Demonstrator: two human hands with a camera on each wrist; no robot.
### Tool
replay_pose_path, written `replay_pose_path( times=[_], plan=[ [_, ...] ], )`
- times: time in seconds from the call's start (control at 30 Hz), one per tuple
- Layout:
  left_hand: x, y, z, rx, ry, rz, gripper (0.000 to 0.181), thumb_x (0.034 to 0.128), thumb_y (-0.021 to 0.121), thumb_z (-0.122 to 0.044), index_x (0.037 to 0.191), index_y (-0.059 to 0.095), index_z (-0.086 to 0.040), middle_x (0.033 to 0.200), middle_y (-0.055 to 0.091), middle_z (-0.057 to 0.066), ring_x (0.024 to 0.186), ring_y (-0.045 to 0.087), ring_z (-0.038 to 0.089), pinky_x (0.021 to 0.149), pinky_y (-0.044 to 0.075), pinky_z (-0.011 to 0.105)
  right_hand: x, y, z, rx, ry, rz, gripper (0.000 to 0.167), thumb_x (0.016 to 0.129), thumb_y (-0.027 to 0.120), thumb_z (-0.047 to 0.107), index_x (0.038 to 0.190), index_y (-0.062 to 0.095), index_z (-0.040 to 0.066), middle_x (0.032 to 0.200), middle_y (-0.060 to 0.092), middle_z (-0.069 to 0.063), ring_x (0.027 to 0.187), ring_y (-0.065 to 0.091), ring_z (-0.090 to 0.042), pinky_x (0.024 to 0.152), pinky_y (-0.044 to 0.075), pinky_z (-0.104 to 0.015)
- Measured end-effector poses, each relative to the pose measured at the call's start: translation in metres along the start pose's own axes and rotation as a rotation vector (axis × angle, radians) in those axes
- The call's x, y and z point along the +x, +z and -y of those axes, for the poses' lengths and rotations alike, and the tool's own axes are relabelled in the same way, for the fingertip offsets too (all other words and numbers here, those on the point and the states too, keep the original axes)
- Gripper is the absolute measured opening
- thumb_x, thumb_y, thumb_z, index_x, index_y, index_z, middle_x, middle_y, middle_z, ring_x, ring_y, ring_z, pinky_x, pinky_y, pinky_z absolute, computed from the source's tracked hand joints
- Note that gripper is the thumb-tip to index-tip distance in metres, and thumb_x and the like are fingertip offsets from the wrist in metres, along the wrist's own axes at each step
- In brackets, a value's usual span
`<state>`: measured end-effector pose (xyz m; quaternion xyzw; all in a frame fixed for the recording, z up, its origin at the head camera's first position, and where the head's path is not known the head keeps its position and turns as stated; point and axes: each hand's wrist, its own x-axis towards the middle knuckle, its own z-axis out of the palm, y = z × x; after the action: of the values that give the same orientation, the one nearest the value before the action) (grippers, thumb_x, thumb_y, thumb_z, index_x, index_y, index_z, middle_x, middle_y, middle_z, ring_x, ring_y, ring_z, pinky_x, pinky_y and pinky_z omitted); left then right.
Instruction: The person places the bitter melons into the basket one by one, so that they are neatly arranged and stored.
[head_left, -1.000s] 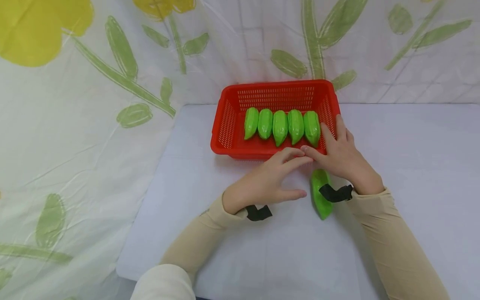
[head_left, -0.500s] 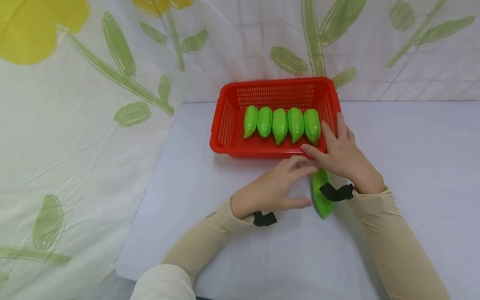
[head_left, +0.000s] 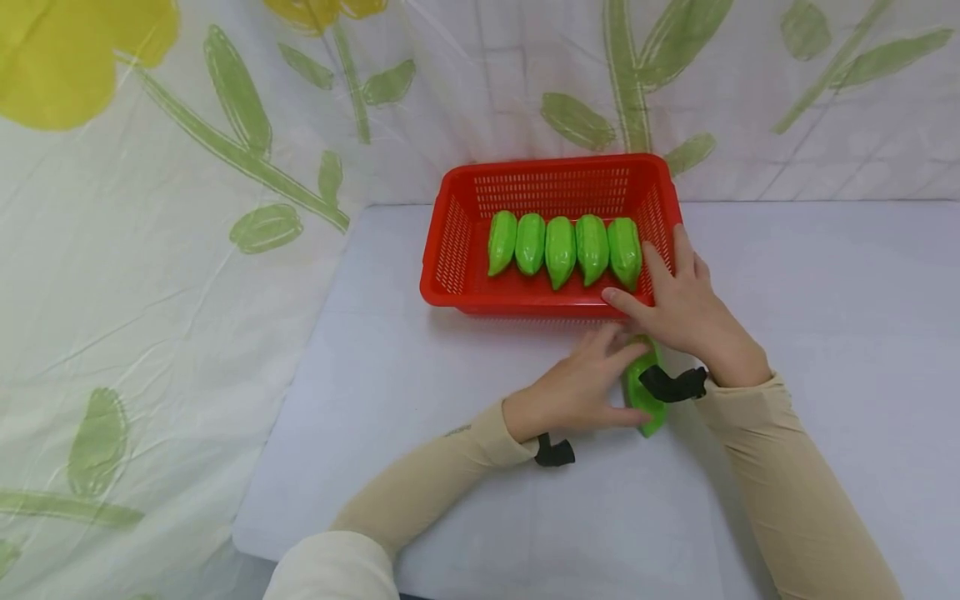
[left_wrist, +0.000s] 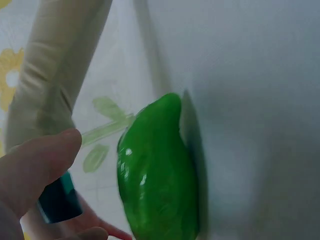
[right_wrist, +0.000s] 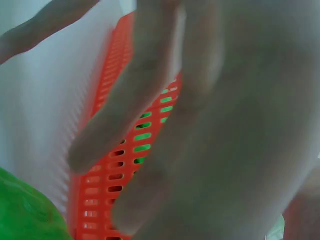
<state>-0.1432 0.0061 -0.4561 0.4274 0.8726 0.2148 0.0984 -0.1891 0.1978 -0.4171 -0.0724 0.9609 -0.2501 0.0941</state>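
A loose glossy green model fruit [head_left: 651, 410], ridged with a pointed tip, lies on the table in front of the red basket [head_left: 517, 302]. My left hand [head_left: 573, 396] is beside it, thumb and fingers spread; its fingertips overlap the fruit in the head view. In the left wrist view the thumb [left_wrist: 47, 157] stands apart from the green fruit [left_wrist: 159, 175]. My right hand [head_left: 686, 312] rests with spread fingers on the basket's right front corner, thumb along the front rim. Its fingers [right_wrist: 110, 130] cover part of the slotted basket wall [right_wrist: 115, 175].
Several matching green fruits [head_left: 561, 250] lie side by side in a row inside the basket. The basket stands at the back of the white table [head_left: 360, 375], against a flower-printed curtain [head_left: 450, 100]. My right forearm [head_left: 787, 492] extends over the table's right part.
My left hand has moved right and toward me, away from the basket's front and up to the loose fruit. The right hand stays on the basket corner.
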Motion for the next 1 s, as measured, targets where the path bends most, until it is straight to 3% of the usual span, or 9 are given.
replay_pose_path(
  times=[0.47,0.63,1.0],
  plan=[
    [0.015,0.015,-0.003,-0.055,-0.033,-0.004,0.080,0.0854,0.084,-0.049,0.151,0.052,-0.016,0.165,0.025,0.009,0.152,0.028,0.022,0.124,0.030,0.032,0.000,0.000,0.002,-0.008,0.007,0.005,0.107,0.098,0.050,0.070,0.167,0.002,0.003,0.168,-0.030,-0.024,0.148,0.003,-0.069,0.102,0.030,-0.086],
    [0.018,0.020,-0.003,-0.037,-0.038,-0.013,0.077,0.0859,0.084,-0.047,0.149,0.054,-0.014,0.165,0.025,0.012,0.154,0.026,0.023,0.127,0.025,0.033,0.000,0.000,0.001,-0.007,0.003,-0.001,0.107,0.098,0.050,0.070,0.167,0.002,0.003,0.168,-0.029,-0.024,0.148,0.003,-0.068,0.102,0.030,-0.086],
    [0.018,0.020,-0.004,-0.051,-0.056,-0.020,0.076,0.0853,0.085,-0.044,0.149,0.056,-0.014,0.163,0.029,0.011,0.152,0.029,0.022,0.123,0.031,0.029,0.000,0.001,0.000,-0.007,-0.006,-0.012,0.104,0.099,0.051,0.067,0.167,0.004,0.003,0.168,-0.029,-0.025,0.147,0.004,-0.069,0.099,0.032,-0.086]
  ],
)
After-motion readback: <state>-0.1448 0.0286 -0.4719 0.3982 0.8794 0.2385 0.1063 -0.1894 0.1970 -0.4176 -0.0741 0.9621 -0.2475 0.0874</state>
